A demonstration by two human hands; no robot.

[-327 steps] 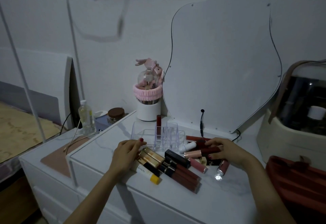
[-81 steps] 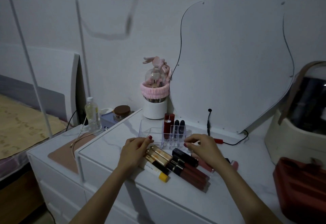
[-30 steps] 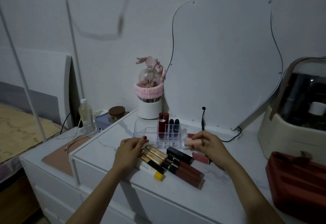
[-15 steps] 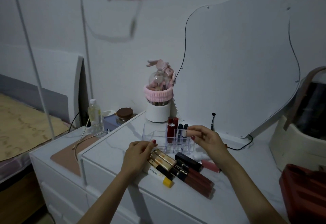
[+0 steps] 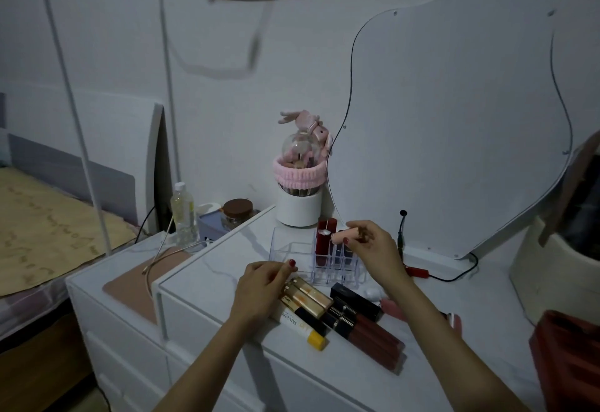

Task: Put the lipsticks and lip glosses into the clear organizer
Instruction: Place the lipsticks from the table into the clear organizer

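The clear organizer [image 5: 316, 257] sits on the white dresser top [image 5: 454, 324], just in front of the white brush cup [image 5: 300, 208]. A tall red lipstick [image 5: 324, 238] stands upright in one of its back slots, with darker tubes beside it whose details you cannot make out. Your right hand [image 5: 378, 247] hovers over the organizer's right side, fingers pinched on a pale pink tube [image 5: 345, 235] tilted nearly level, its tip toward 9 o'clock. Your left hand [image 5: 261, 285] rests at the organizer's 7 o'clock, fingers curled loosely on the near end of the gold-capped glosses [image 5: 306, 294]. Those lie in a slanting row with the dark red glosses [image 5: 373, 335] and a yellow-capped white tube [image 5: 300, 325], all running toward 4 o'clock. A pink gloss [image 5: 391, 307] lies partly hidden behind your right forearm. At the organizer's 3 o'clock, a red-tipped cable [image 5: 418, 271] lies below the mirror [image 5: 454, 125].
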